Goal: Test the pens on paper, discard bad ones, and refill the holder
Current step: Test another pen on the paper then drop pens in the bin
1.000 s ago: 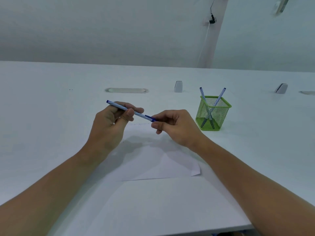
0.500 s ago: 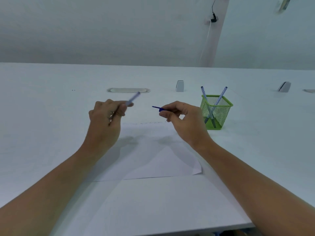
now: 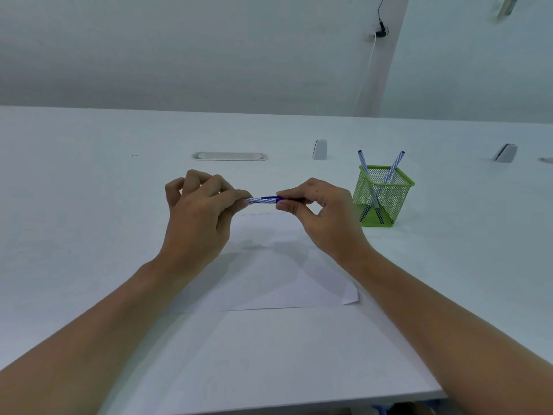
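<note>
Since half a second ago we have brought our two hands back together: the dark blue plastic pen cap [image 3: 276,199], then held apart, now meets the blue-and-white striped pen [image 3: 261,201]. Our left hand [image 3: 201,217] is pinched on the striped barrel with thumb and forefinger, other fingers curled above. Our right hand [image 3: 321,218] is pinched on the cap end. The pen lies roughly level between them, above the far edge of the white paper sheet [image 3: 278,283], which lies flat on the white worktop [image 3: 89,235] with its near right corner curled up. A faint dotted row of marks runs along the sheet's far edge. Right of our right hand stands the green wire-mesh square holder [image 3: 384,196], with two more striped pens [image 3: 366,169] crossed inside.
</note>
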A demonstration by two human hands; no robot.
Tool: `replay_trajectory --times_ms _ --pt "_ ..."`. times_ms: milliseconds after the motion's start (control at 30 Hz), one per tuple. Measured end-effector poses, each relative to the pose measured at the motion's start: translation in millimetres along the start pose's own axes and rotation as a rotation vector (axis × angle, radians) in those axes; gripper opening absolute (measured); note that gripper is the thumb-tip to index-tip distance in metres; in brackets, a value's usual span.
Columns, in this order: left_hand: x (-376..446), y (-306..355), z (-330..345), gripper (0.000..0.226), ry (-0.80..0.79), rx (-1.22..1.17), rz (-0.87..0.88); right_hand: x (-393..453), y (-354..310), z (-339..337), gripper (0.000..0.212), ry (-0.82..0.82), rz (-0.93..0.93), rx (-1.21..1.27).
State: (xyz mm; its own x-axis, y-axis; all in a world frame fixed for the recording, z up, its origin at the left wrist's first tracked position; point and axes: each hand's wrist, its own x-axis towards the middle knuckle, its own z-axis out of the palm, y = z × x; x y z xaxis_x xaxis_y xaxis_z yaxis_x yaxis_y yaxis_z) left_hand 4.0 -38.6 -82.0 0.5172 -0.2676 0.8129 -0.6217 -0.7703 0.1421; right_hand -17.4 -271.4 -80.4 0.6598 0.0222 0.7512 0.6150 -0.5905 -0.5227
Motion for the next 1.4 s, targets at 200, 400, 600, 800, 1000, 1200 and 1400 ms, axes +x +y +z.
replay_trajectory --times_ms 200,400,600,800,1000,1200,1400 --pt "-2.0 -1.4 -0.2 0.021 0.016 -0.028 0.005 -1.7 -0.7 0.2 0.018 -0.022 0.002 0.036" --pt "-2.7 -3.2 1.0 0.018 0.045 -0.071 0.002 -1.9 -2.3 -1.1 0.019 -0.044 0.028 0.120" --pt "-1.9 -5.8 -2.3 0.016 0.047 -0.058 0.071 -0.2 1.1 -4.1 0.017 -0.120 0.076 0.190" --pt "-2.1 -5.0 -1.8 0.012 0.056 -0.026 0.096 -2.0 2.6 -2.5 0.016 -0.130 0.076 0.186" --pt "-2.1 -3.1 -2.0 0.016 0.065 -0.120 0.029 0.0 -6.0 -2.6 0.010 -0.118 0.203 0.387" --pt "-1.8 -4.0 -2.8 0.016 0.068 -0.137 0.028 1.1 -10.0 -1.6 0.009 -0.130 0.284 0.517" --pt "0.0 12.3 -1.7 0.018 0.009 -0.199 0.087 -2.2 -22.1 4.8 0.017 -0.236 0.316 0.548"
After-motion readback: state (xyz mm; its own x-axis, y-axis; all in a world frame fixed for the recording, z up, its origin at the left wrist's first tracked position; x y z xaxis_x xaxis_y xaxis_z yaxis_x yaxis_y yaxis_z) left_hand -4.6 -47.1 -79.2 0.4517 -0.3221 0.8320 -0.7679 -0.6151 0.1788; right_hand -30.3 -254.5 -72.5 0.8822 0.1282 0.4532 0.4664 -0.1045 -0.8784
